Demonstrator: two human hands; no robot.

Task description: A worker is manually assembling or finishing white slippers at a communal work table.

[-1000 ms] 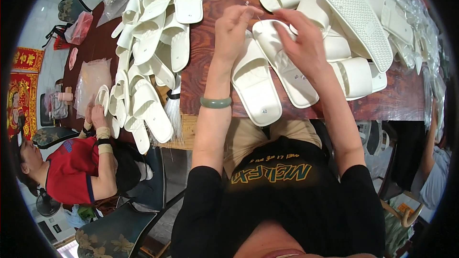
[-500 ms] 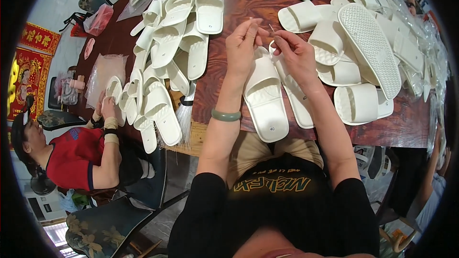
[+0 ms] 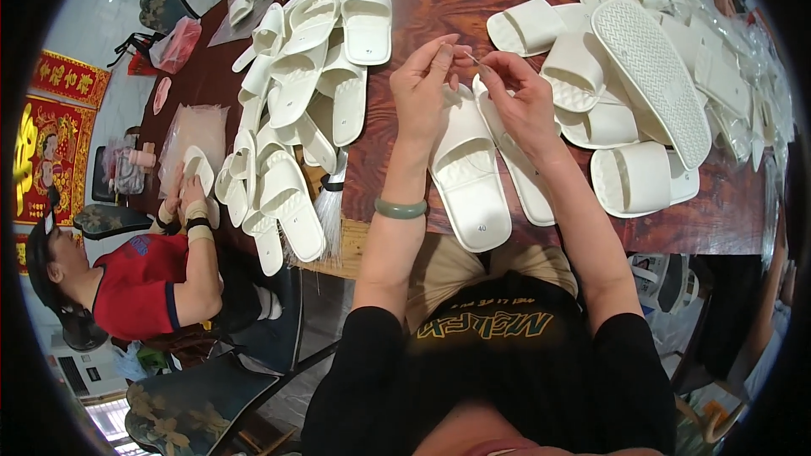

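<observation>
Right hand (image 3: pixel 519 101) has come in since a second ago: spread over the second slipper (image 3: pixel 525 190) then, now fingertip to fingertip with the left hand (image 3: pixel 422 89). Landmark = front slipper (image 3: pixel 473 190), white, sole down, strap side away from wearer. Right hand narrow, pinching a thin strand (image 3: pixel 473 60) just beyond the front slipper's far end; strand too fine to tell its kind. Left hand narrow too, fingertips bunched at the strand; can't tell if it grips it. Second slipper lies close along the front slipper's right, partly under the right hand and forearm.

Progress, judged: pair laid out side by side, fingertip work looks unfinished. Whether the strand joins either slipper: hidden. Left pile (image 3: pixel 296 93) and right pile (image 3: pixel 650 84), either side of the front slipper, sit loose; can't tell which are done.

Edges: front slipper's toe reaches the near edge of the table (image 3: pixel 372 160). Open wood left of it, up to the left pile, and beyond its far end; tighter right, second slipper then right pile.
</observation>
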